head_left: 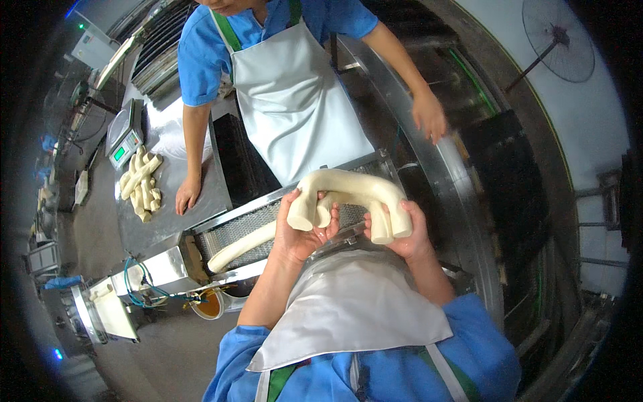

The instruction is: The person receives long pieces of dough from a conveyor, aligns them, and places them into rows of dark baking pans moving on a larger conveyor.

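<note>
Two thick pale dough ropes (355, 181) are held up in front of my apron, bowed between my two hands with their cut ends hanging down. My left hand (301, 231) is closed around their left ends, its fingers coming up from beneath. At the other side my right hand (410, 231) grips the right ends. Below them runs a narrow mesh conveyor (228, 231) in a metal frame. A further long dough rope (244, 246) lies on the mesh, to the left of my left forearm.
Across the conveyor stands a co-worker, one hand (189, 194) on the steel table (174, 218), the other (429, 117) over a curved metal rail. A pile of dough pieces (140, 181) sits by a digital scale (126, 134). A bucket (211, 305) of amber liquid stands lower left.
</note>
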Available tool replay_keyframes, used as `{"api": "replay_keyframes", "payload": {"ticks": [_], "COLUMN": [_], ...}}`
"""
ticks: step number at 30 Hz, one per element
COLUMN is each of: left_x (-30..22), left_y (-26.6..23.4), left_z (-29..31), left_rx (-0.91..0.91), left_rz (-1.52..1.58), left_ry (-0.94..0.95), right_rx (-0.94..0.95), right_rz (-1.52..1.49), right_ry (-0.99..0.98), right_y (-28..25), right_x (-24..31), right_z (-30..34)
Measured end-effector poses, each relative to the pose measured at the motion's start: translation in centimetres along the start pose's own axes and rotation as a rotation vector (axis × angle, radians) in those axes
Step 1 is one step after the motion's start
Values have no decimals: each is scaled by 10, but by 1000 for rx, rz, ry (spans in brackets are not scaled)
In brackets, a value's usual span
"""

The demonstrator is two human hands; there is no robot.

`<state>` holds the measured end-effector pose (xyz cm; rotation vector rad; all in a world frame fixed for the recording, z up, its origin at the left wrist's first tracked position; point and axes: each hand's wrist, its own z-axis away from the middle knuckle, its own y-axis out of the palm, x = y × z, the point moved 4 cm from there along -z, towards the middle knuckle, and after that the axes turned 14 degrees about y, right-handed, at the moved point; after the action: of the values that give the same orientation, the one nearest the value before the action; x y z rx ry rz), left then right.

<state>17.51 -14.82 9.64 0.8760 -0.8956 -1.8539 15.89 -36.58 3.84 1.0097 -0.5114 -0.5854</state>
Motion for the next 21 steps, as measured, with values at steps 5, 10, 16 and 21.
{"api": "replay_keyframes", "payload": {"ticks": [5, 10, 16, 21], "left_x": [4, 7, 17, 27], "left_y": [22, 20, 42, 63], "left_z": [2, 1, 9, 11], "left_rx": [-74, -51, -133, -128], "left_rz": [25, -42, -66, -149], "left_ry": [-54, -74, -87, -122], "right_rx": [-100, -87, -16, 120], "right_rz": [93, 52, 6, -90], "right_ry": [20, -14, -10, -29], "right_y": [5, 3, 2, 0], "right_x": [5, 4, 3, 4], "right_z": [9, 15, 24, 31]}}
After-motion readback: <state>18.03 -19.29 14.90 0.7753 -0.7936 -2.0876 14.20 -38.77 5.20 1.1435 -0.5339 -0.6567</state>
